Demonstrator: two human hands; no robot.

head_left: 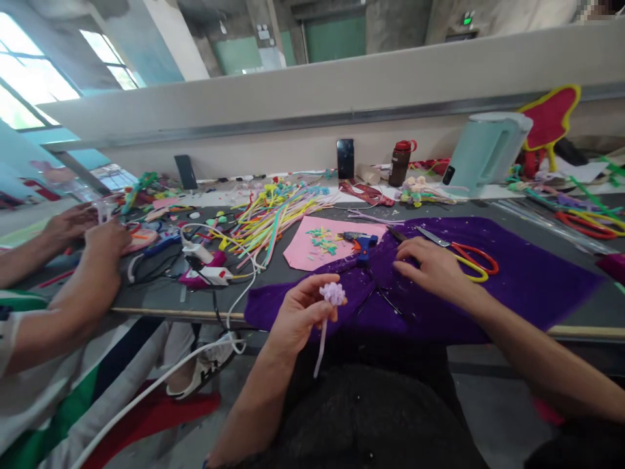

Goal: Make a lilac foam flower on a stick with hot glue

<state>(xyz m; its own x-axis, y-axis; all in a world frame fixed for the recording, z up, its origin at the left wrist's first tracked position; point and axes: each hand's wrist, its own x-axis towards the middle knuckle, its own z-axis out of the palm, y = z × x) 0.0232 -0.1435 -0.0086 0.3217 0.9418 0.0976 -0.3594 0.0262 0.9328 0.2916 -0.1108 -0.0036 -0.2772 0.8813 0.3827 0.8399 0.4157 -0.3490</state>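
My left hand (308, 305) is closed in a pinch around a lilac fuzzy pipe-cleaner flower (333, 294), whose thin stem (321, 352) hangs down below my fingers. My right hand (430, 264) reaches over the purple cloth (512, 260), thumb and fingers apart. By its fingertips lies a dark narrow tool (396, 233), partly hidden under the hand; whether I touch it I cannot tell. Just beyond that hand are scissors (469, 254) with red and yellow handles. Between my hands a blue glue gun (364, 245) rests across the cloth and a pink sheet (297, 244).
Small yellow and green clippings (322, 241) lie on the pink sheet. Pipe cleaners (273, 215) are heaped behind it. A power strip (209, 275) with white cables sits at left, near a co-worker's hands (105, 234). Farther back stand a phone (345, 158), brown bottle (400, 163) and kettle (483, 153).
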